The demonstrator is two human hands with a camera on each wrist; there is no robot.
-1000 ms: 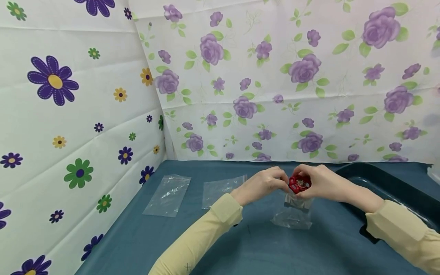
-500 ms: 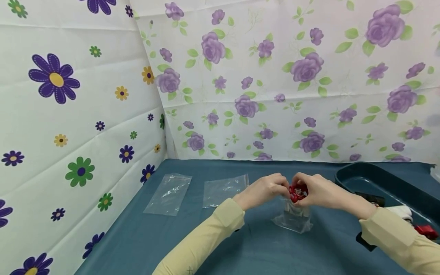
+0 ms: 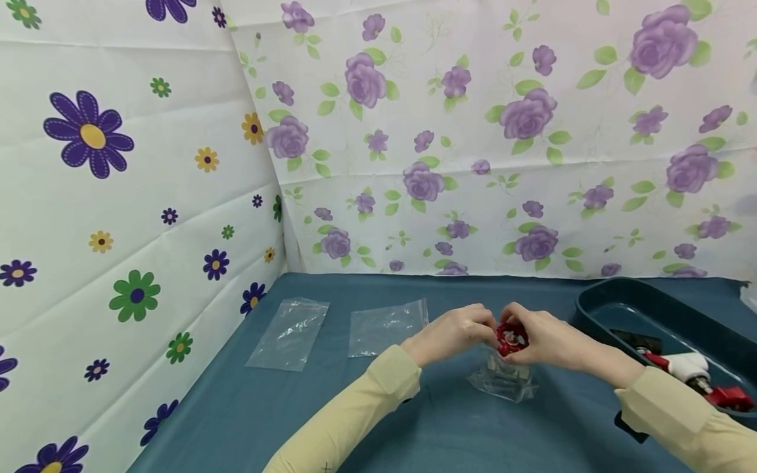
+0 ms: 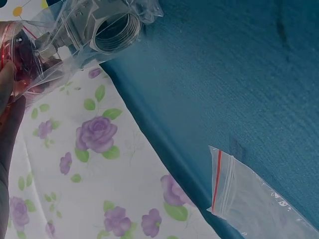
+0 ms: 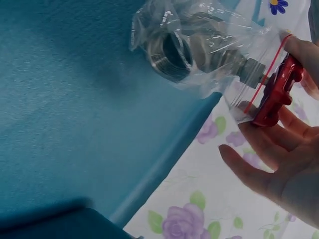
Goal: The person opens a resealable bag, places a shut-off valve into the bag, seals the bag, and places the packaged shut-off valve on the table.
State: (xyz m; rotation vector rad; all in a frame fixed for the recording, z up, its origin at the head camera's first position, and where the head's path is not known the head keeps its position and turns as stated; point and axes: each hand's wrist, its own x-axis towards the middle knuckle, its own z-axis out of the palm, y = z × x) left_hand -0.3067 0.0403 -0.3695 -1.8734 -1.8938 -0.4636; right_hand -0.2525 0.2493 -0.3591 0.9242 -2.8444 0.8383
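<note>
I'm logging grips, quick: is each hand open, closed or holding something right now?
Left hand: closed, holding the clear bag at its mouth.
Right hand: closed, holding the same clear bag beside the red handwheel.

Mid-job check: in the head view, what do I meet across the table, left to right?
Flat clear bag, second flat clear bag, left hand, red handwheel, right hand, dark tray.

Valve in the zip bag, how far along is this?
Looks done: the valve's metal body sits inside the zip bag. In hand: the left hand pinches the bag's mouth while the right hand holds the red handwheel there. Probably remaining: sealing, then perhaps bagging the white part in the tray, since two flat bags lie nearby.
</note>
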